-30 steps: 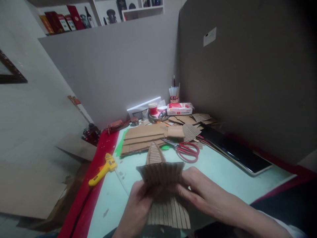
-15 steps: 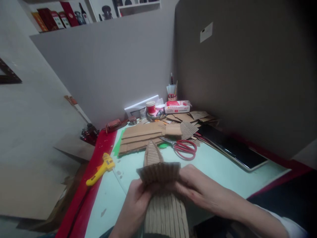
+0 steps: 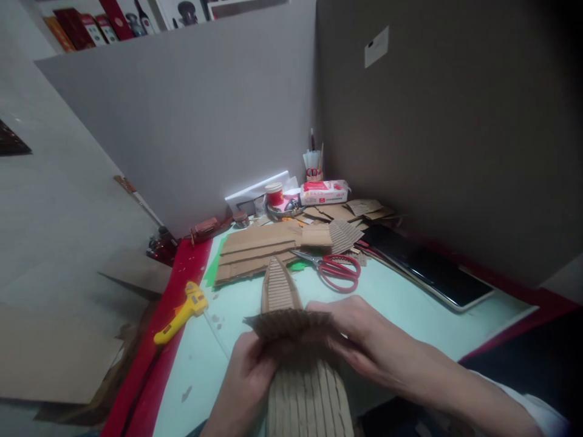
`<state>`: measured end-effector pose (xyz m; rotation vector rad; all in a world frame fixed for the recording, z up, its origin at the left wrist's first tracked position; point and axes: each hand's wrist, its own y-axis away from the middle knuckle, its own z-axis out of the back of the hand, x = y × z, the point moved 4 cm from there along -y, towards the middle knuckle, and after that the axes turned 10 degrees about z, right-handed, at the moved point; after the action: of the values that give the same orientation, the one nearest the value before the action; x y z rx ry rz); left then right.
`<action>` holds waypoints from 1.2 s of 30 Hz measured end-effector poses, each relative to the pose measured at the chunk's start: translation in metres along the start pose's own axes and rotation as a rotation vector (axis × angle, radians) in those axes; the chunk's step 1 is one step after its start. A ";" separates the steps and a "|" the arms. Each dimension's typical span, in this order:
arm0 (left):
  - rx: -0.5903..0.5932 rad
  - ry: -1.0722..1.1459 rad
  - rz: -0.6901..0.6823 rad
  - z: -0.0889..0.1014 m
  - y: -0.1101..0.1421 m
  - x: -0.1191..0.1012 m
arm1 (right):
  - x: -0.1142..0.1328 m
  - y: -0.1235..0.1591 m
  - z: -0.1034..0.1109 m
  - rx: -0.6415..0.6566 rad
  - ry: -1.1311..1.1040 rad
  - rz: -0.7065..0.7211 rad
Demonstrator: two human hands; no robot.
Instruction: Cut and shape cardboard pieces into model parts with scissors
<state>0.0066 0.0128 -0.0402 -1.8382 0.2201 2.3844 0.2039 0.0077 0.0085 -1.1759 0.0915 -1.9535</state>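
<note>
A model made of corrugated cardboard (image 3: 307,397) lies between my hands, reaching from the bottom edge toward the middle of the table. Its far end is a narrow pointed piece (image 3: 279,288) with ridges running across. A curved ridged cardboard strip (image 3: 286,325) stands crosswise over it. My left hand (image 3: 255,364) is closed on the strip's left side, its fingertips hidden beneath. My right hand (image 3: 359,334) grips the right side, with fingers along the strip's top edge. Red-handled scissors (image 3: 339,272) lie just beyond, and a yellow glue gun (image 3: 182,312) rests to the left.
Stacked cardboard sheets (image 3: 257,249) lie behind the model, with more scraps (image 3: 364,207) at the back. A black tablet-like device (image 3: 428,267) is on the right. A red cup (image 3: 274,194), a wipes pack (image 3: 324,192) and a pen holder (image 3: 314,167) stand near the wall.
My right hand's fingers have shifted left over the strip's top edge. The strip now looks more bent and tilted. The view has moved slightly; the tools lie where they were.
</note>
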 end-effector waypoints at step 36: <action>0.083 0.101 -0.060 -0.003 -0.001 -0.005 | -0.006 0.003 -0.013 -0.056 0.050 0.145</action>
<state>0.0111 0.0136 -0.0364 -1.9017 0.2656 2.2109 0.1977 0.0055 -0.0043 -1.1251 0.2518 -1.8630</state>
